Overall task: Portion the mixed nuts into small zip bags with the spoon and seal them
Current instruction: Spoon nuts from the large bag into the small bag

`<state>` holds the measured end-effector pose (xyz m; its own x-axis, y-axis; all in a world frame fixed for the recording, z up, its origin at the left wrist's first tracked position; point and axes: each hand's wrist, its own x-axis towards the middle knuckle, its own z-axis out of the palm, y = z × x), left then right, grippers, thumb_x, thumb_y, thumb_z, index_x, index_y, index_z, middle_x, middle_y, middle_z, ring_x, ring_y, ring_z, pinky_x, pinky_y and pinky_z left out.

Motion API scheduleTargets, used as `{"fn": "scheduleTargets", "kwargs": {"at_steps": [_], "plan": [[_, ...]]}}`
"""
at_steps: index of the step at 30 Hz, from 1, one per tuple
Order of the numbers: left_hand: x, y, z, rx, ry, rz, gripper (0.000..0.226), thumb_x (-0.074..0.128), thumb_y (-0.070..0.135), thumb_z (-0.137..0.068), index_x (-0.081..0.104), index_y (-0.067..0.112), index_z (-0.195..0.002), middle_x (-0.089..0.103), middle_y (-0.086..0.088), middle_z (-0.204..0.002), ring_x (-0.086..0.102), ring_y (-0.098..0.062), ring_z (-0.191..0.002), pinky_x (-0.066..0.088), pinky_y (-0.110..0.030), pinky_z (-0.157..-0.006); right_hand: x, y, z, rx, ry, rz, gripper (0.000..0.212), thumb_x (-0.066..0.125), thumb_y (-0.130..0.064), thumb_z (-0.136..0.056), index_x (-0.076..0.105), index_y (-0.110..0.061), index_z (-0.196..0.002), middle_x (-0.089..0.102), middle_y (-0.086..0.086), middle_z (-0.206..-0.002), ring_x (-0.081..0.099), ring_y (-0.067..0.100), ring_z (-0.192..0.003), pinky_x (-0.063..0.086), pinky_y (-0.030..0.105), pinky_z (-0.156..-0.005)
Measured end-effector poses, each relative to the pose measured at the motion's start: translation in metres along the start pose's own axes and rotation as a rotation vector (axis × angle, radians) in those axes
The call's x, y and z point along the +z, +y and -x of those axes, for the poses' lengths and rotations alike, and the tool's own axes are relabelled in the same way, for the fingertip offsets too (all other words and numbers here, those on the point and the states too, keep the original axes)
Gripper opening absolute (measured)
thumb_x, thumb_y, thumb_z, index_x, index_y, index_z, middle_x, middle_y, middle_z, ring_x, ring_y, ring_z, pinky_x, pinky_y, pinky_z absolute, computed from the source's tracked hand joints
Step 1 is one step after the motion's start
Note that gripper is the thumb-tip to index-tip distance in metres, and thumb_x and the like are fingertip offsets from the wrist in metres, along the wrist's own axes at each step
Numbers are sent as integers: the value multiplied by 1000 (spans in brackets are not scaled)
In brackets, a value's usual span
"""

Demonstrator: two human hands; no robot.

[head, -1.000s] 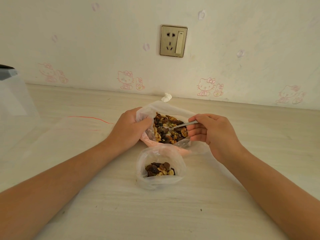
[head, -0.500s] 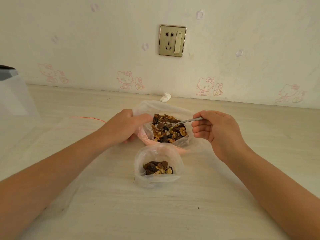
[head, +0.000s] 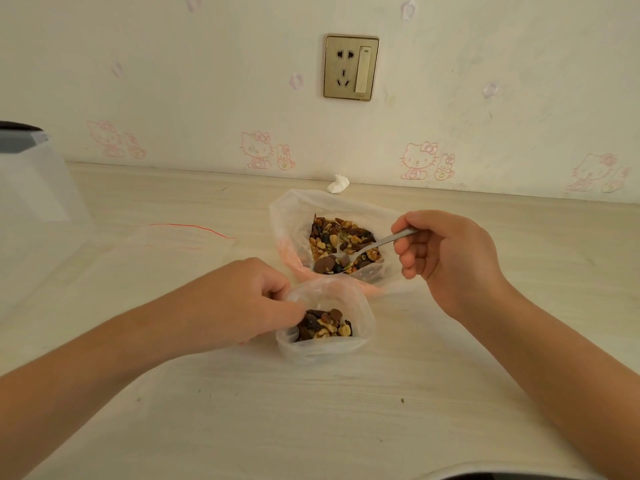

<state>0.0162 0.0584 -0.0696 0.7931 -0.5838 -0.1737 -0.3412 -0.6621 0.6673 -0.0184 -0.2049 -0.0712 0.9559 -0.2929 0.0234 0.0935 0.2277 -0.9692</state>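
The right hand [head: 446, 258] grips the handle of the spoon [head: 367, 249] between thumb and curled fingers, and the spoon's bowl carries a small heap of nuts. The spoon's long axis runs from that hand leftward and slightly toward the person, so the loaded bowl is the end farthest from the hand. It hangs over the near edge of the big bag [head: 294, 216], just above the mixed nuts [head: 343, 237] inside.

The small bag [head: 322, 351] stands on the table [head: 311, 410] directly on the person's side of the big bag. Their walls touch or very nearly touch; I cannot tell which. Its mouth gapes upward and a shallow layer of nuts lies in the bottom. The left hand [head: 239, 303] pinches the left rim of the small bag, fingers curled on the plastic, holding the mouth wide and the bag upright.

So the target lies toward the person from the spoon's bowl, a little lower, and just beside it. The right hand is the one that must travel; the left is at the bag and need only steady it. I judge the coming move to be a short pull back toward the body, then a tilt of the bowl over the open mouth. The risk is the soft rim: should it fold inward, nuts would spill onto the table. A flat zip bag [head: 166, 244] with a red seal line lies well apart to the left, apparently unfilled.
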Motion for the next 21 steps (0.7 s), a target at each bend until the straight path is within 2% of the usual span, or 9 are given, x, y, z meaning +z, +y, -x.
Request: {"fn": "scheduleTargets", "kwargs": {"at_steps": [1, 3, 8, 11, 15, 17, 21], "plan": [[0, 0, -1, -4, 2, -14, 43, 70, 34, -91, 51, 21, -56, 49, 6, -47, 43, -8, -41, 33, -15, -44, 0, 0, 1, -16, -16, 5, 36, 50, -6, -97, 73, -4, -69, 61, 14, -58, 52, 20, -42, 44, 26, -39], [0, -2, -3, -22, -11, 7, 42, 67, 22, -93, 51, 20, -55, 52, 5, -48, 46, -9, -41, 35, -16, -44, 1, 0, 4, -86, -62, 34, 38, 50, -3, -98, 73, -6, -68, 61, 14, -57, 51, 21, -40, 44, 26, -38], [-2, -5, -6, -59, -22, 75, 42, 65, 20, -94, 54, 21, -54, 54, 6, -47, 47, -9, -41, 33, -14, -41, 3, 2, 17, -424, -230, 204, 30, 51, -5, -100, 73, -4, -80, 65, 12, -61, 57, 24, -45, 47, 27, -44], [-5, -6, -7, -64, -21, 90, 40, 64, 20, -93, 57, 21, -54, 55, 7, -49, 49, -11, -43, 33, -15, -41, 3, 1, 24, -598, -264, 288, 27, 49, -4, -99, 71, -3, -84, 65, 9, -64, 58, 26, -51, 46, 28, -49], [-8, -8, -9, -55, -35, 107, 38, 65, 24, -92, 58, 21, -55, 57, 8, -50, 50, -11, -44, 34, -16, -42, 2, 0, 24, -606, -271, 342, 27, 50, -6, -100, 72, -5, -84, 65, 8, -64, 58, 26, -52, 45, 29, -49], [-9, -9, -9, -38, -49, 102, 39, 65, 22, -94, 58, 21, -56, 57, 7, -50, 50, -10, -44, 35, -16, -42, 1, -3, 22, -605, -212, 308, 27, 50, -6, -100, 72, -7, -84, 65, 8, -63, 57, 25, -51, 45, 27, -48], [-14, -8, -9, -32, -71, 111, 34, 62, 48, -76, 59, 20, -57, 60, 4, -54, 52, -11, -45, 38, -18, -42, -5, -10, 13, -621, -39, 275, 30, 51, -5, -104, 72, -8, -83, 65, 9, -62, 57, 23, -50, 45, 24, -48]]}}
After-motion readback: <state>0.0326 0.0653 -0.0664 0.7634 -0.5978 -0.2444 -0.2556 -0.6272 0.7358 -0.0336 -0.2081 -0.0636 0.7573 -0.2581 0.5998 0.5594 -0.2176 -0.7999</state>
